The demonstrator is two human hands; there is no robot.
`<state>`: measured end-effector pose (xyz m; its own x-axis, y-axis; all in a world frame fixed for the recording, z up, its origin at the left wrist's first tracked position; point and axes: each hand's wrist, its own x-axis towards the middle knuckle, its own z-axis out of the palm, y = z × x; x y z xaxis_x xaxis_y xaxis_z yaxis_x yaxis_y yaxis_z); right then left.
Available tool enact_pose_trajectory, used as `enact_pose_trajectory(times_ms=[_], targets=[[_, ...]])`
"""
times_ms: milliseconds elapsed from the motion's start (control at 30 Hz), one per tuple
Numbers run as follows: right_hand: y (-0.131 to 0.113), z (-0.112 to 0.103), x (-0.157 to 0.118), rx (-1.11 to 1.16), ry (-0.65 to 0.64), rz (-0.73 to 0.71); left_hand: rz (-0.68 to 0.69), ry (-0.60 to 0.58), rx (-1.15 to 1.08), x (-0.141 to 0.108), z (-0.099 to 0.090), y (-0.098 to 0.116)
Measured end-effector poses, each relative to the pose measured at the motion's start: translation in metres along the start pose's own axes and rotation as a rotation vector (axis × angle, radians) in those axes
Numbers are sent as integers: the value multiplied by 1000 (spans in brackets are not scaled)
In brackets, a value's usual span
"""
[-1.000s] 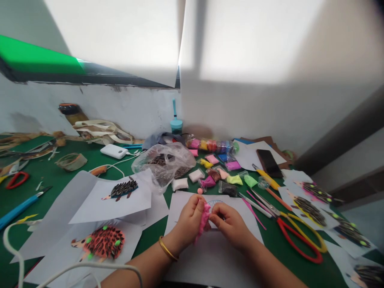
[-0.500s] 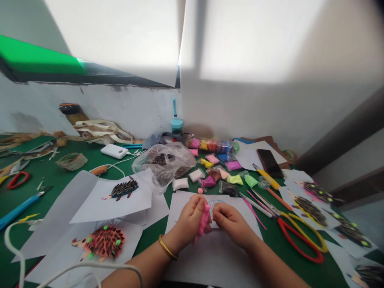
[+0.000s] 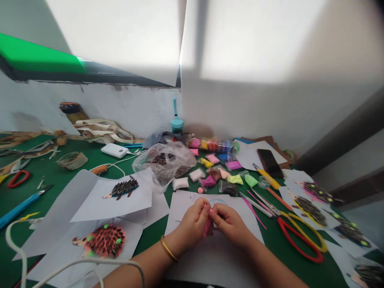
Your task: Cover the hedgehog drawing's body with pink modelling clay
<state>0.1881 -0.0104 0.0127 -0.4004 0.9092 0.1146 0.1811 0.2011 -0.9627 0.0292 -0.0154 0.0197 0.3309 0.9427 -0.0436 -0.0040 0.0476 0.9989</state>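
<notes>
Just above the white paper (image 3: 192,260) in front of me, my left hand (image 3: 195,218) is closed around a lump of pink modelling clay (image 3: 207,226), most of it hidden by the fingers. My right hand (image 3: 226,220) pinches the upper edge of the same pink clay, its fingertips meeting those of the left. Behind the hands, part of a blue dotted drawing (image 3: 216,203) shows on the paper. A small coral clay ball (image 3: 201,190) sits at the paper's far edge.
Bagged clay pieces (image 3: 209,181) and a plastic bag of seeds (image 3: 163,164) lie beyond the paper. Scissors (image 3: 300,236), a white pen (image 3: 255,204) and a phone (image 3: 269,162) are to the right. Left are seed-covered hedgehog pictures (image 3: 105,240), a white cable (image 3: 13,244) and a blue cutter (image 3: 21,210).
My right hand has moved left, closing the gap to my left hand, and now pinches the pink clay. Less of the clay shows between the hands.
</notes>
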Motion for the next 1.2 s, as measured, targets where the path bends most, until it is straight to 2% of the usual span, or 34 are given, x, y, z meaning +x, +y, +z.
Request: enact_pose_trajectory(times_ms=[133,267,433,600,667,733,867,967,1067,1200], targets=[[-1,-7,0,75,60,-31,-56,35,-200,3,-3,8],[1,-9,1,90,82,-17,-85,46,-273,3,-5,9],[1,-8,2,52,109,-13,-58,33,-140,3,-5,4],[4,-2,2,-96,145,-55,139,25,206,1,-3,1],[5,-1,2,-136,159,-77,170,34,259,0,-2,1],[4,-1,2,-126,161,-74,147,41,211,2,-2,1],[2,-6,2,25,150,-62,-1,64,-85,5,-3,2],[2,-9,2,105,141,-67,-61,67,-233,6,-4,2],[3,-9,2,103,136,-54,-74,32,-221,6,-5,2],[4,-6,2,-39,149,-70,22,-3,6,4,-3,3]])
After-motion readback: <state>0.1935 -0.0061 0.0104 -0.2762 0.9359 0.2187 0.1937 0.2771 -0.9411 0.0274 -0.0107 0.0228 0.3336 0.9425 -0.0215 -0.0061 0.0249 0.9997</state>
